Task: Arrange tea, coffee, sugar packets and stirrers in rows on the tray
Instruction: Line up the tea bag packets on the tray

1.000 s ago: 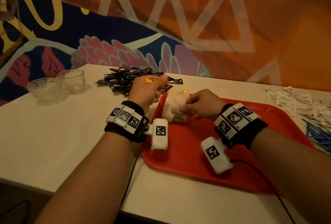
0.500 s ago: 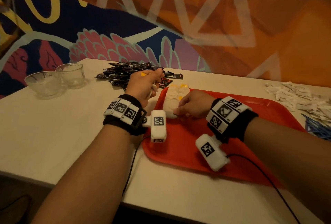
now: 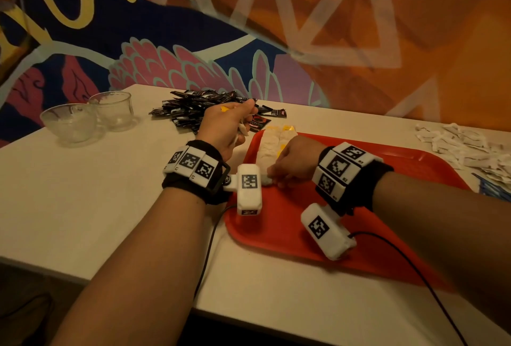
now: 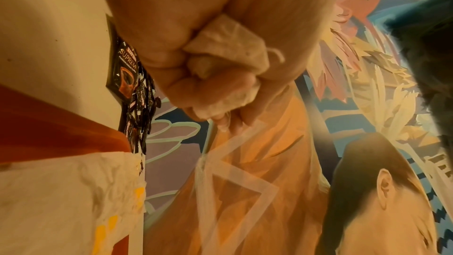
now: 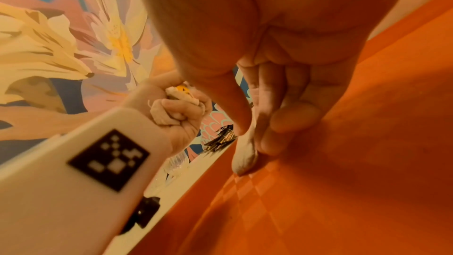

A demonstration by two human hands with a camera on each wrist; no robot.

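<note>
Dim, warm orange light.
Wide-angle bending at the edges; both wrist views soft and blurred up close, shadows pooling under the desk [image 3: 83, 207].

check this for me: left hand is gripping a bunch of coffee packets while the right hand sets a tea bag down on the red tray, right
Not quite: the left hand grips tea bags, not coffee packets, as the left wrist view shows. The right hand does set a tea bag on the red tray.
</note>
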